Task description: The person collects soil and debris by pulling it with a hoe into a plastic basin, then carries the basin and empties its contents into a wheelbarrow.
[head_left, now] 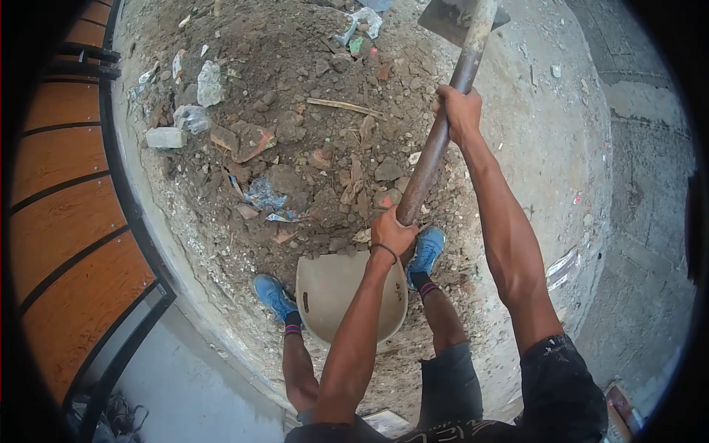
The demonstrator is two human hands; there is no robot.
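Note:
Both of my hands grip the long shaft of a hoe (426, 173), which slants up to the right. My left hand (395, 232) is wrapped round its lower end, above a beige plastic scoop pan (332, 288). Farther up the shaft, my right hand (461, 112) is closed round it. The hoe's flat metal blade (447, 22) shows at the top edge, partly cut off by the frame. Between my blue shoes lies the scoop pan, its straight edge against the rubble and part of it hidden by my left forearm.
A heap of soil and rubble (295, 148) spreads ahead, with plastic scraps (264, 193), a wood strip (346, 108) and a pale block (166, 138) in it. An orange panelled gate (66, 199) with a dark frame borders the left. Concrete paving (642, 170) lies to the right.

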